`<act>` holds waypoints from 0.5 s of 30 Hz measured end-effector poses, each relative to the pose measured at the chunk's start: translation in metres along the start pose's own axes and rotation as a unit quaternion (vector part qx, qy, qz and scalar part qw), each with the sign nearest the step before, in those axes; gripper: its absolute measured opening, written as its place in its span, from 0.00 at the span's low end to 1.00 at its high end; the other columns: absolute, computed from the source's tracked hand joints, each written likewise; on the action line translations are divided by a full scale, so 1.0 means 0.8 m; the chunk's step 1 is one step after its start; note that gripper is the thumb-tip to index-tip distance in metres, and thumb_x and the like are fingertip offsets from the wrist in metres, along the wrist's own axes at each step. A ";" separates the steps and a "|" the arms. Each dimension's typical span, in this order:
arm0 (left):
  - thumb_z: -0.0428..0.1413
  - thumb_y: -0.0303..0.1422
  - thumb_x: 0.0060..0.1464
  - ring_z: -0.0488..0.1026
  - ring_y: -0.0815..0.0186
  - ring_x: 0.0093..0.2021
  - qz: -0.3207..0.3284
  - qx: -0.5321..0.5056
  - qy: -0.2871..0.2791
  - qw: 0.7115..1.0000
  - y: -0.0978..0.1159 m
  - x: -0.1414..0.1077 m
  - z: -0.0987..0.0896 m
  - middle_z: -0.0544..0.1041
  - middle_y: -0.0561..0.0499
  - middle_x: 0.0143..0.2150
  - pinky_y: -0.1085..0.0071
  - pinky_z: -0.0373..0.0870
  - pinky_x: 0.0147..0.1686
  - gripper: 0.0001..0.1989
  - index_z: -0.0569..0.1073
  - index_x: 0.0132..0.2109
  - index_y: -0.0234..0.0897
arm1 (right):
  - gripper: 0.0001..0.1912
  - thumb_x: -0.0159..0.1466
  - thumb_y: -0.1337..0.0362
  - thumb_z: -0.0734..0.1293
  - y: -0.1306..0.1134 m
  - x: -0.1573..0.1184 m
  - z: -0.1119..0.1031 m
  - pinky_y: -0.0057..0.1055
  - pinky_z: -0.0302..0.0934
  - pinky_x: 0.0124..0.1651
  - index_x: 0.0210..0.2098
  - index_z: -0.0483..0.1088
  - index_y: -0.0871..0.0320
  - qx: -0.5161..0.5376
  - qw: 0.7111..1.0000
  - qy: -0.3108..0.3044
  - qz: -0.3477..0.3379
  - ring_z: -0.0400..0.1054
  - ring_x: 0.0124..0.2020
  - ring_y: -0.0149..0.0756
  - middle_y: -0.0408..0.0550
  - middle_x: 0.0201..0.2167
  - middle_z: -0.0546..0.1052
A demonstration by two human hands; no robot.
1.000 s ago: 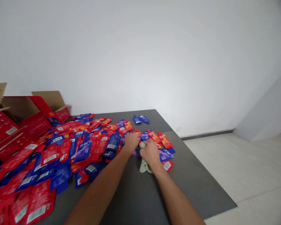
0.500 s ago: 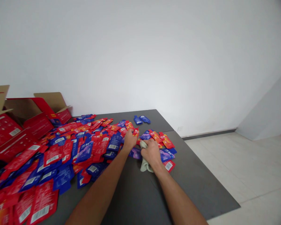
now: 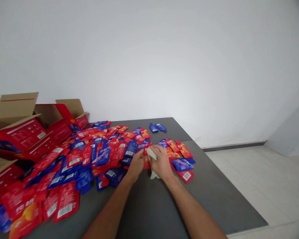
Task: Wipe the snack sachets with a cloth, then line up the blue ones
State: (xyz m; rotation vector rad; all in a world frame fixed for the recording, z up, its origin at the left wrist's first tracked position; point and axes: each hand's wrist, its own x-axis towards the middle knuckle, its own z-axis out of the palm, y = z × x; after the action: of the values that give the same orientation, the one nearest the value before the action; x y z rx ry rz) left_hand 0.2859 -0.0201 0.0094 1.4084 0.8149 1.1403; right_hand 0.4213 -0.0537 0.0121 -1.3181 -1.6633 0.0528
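Observation:
My left hand [image 3: 136, 165] is closed on the edge of a red pouch [image 3: 147, 162] just above the dark table. My right hand [image 3: 161, 162] grips a pale green cloth [image 3: 153, 174] and presses it to the face of that pouch. Part of the pouch is hidden behind the cloth and fingers. Left of my hands spreads a large heap of red and blue pouches, among them a blue pouch [image 3: 103, 156]. A smaller group, with an orange-red pouch [image 3: 185, 151] and a purple-blue pouch [image 3: 181, 164], lies right of my right hand.
Open red cardboard boxes [image 3: 27, 132] stand at the left, flaps up. Two blue pouches [image 3: 157, 127] lie apart near the back of the table [image 3: 209, 199]. A white wall [image 3: 149, 59] rises behind, and pale floor [image 3: 249, 176] shows beyond the right edge.
My left hand has drawn a red pouch from the heap toward me. My right hand has lifted the cloth from beside the smaller group onto this pouch. The view has turned slightly left.

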 end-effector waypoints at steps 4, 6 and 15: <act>0.49 0.24 0.51 0.73 0.61 0.50 0.049 0.061 -0.025 0.997 0.004 -0.008 0.007 0.79 0.48 0.48 0.61 0.64 0.58 0.21 0.76 0.51 0.39 | 0.21 0.62 0.72 0.63 0.007 0.004 -0.004 0.43 0.58 0.56 0.53 0.74 0.51 -0.007 0.998 0.054 -0.004 0.62 0.52 0.45 0.52 0.50 0.71; 0.50 0.25 0.51 0.73 0.60 0.50 0.049 0.057 -0.005 0.997 0.003 -0.007 0.007 0.79 0.48 0.47 0.61 0.64 0.57 0.20 0.76 0.51 0.38 | 0.21 0.61 0.72 0.64 0.006 0.004 -0.004 0.42 0.59 0.55 0.51 0.74 0.50 0.000 0.999 0.029 -0.019 0.63 0.51 0.44 0.51 0.50 0.72; 0.53 0.30 0.52 0.74 0.66 0.34 0.012 0.005 0.162 0.987 -0.014 0.006 -0.025 0.78 0.51 0.35 0.72 0.71 0.34 0.12 0.74 0.44 0.37 | 0.21 0.58 0.75 0.65 -0.028 -0.010 0.007 0.40 0.60 0.54 0.46 0.77 0.49 0.067 0.988 -0.120 -0.066 0.66 0.49 0.41 0.48 0.46 0.74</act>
State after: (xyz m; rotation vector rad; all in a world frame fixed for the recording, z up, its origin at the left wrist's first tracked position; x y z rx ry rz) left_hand 0.2697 -0.0070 -0.0015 1.2594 1.0339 1.4075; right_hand 0.4004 -0.0660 0.0168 -1.1320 -1.9123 0.2502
